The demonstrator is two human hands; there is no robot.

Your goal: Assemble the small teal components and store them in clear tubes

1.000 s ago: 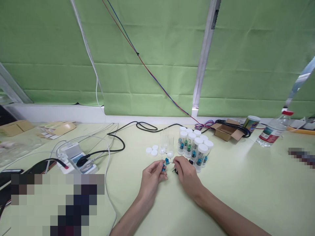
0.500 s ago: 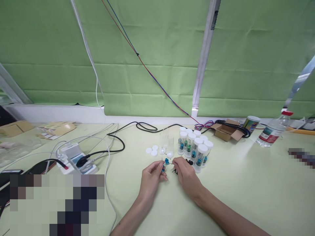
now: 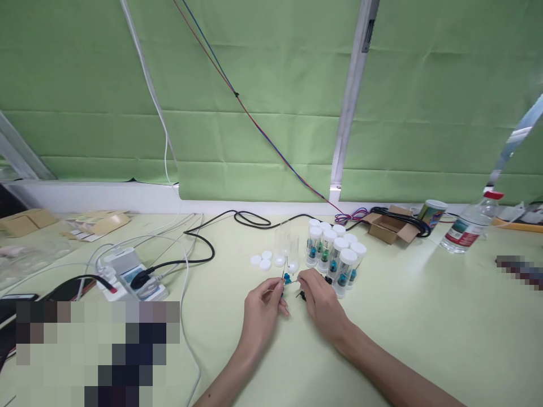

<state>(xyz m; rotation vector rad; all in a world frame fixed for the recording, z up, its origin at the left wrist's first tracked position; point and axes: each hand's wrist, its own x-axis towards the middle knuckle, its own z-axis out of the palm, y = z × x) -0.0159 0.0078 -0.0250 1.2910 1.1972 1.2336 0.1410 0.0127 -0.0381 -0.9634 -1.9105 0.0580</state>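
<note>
My left hand (image 3: 259,308) is closed in a pinch around a small blue part, mostly hidden by the fingers, with a thin dark wire (image 3: 284,268) sticking up from it. My right hand (image 3: 321,298) pinches the end of a thin stiff wire (image 3: 291,282) that stretches across to the left fingertips. Just beyond the fingers lies another small blue part (image 3: 287,277). Small black parts (image 3: 302,295) rest on the table beside and under my right hand. Two clear tubes (image 3: 293,254) without caps stand behind the hands, and loose white caps (image 3: 265,264) lie left of them.
Several capped clear tubes (image 3: 347,268) holding blue or green parts stand close behind my right hand. Farther right are an open cardboard box (image 3: 390,229), a can (image 3: 432,213) and a water bottle (image 3: 470,223). A power strip (image 3: 138,277) with cables lies left on the table (image 3: 229,265).
The upright wire at my left fingertips has swung slightly to the right and straightened. Both hands have stayed almost in place, still pinching.
</note>
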